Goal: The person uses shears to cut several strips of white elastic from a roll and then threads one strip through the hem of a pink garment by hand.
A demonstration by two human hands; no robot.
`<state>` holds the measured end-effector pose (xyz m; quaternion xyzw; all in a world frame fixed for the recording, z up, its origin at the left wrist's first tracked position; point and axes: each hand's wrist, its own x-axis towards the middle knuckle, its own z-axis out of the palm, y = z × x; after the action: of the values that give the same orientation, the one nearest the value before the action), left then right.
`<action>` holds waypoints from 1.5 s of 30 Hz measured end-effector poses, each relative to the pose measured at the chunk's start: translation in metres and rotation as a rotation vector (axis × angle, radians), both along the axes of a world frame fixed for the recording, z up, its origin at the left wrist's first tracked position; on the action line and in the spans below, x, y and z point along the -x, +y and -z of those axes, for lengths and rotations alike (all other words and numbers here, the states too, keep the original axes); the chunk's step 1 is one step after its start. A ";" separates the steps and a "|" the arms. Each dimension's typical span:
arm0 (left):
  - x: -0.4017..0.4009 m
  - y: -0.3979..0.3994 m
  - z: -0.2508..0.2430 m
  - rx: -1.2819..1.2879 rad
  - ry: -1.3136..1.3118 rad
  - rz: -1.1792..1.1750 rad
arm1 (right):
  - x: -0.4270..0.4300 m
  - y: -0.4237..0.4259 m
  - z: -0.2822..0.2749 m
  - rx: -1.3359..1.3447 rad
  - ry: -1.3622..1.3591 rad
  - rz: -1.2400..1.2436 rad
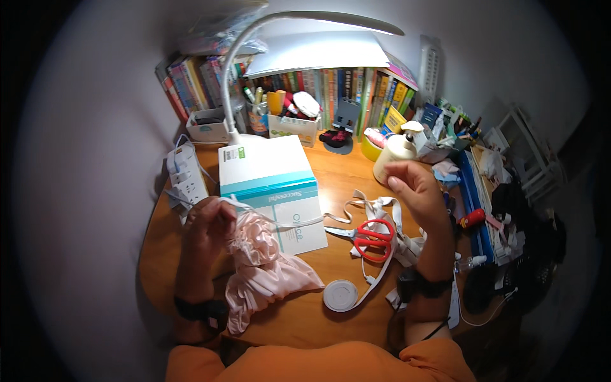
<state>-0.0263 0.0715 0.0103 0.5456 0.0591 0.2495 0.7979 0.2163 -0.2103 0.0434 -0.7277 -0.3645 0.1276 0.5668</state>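
My left hand (212, 219) pinches one end of a narrow white elastic band (291, 223) beside gathered pale pink satin fabric (272, 274). The band runs right across a white and teal box (296, 210) to a heap of white strips (382, 205). Above that heap my right hand (413, 186) is raised with its fingers curled, near a pump bottle (395, 153); whether it holds anything cannot be told. Red-handled scissors (374, 240) lie on the strips, blades pointing left. A round white tape-measure case (340, 295) lies nearer me, its tape drawn out.
A desk lamp (229, 90) arches over the wooden desk (343, 167). Books (329, 90) and small containers line the back. A power strip (191, 184) lies at the left edge. At the right stand a blue tray (477, 210) and a red bottle (472, 218).
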 end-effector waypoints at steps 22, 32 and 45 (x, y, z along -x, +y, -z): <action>0.007 0.009 -0.021 -0.149 0.128 -0.068 | 0.041 -0.012 0.040 0.244 0.421 -0.207; 0.003 0.004 -0.016 -0.275 0.054 -0.093 | 0.059 -0.027 0.015 0.311 0.691 -0.324; -0.018 -0.030 0.003 0.138 0.014 0.035 | 0.133 0.045 0.016 -0.143 1.072 -0.939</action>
<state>-0.0087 0.0413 0.0069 0.4919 0.0723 0.2271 0.8374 0.0832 -0.1657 0.0270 -0.2925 -0.3180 0.6737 0.5995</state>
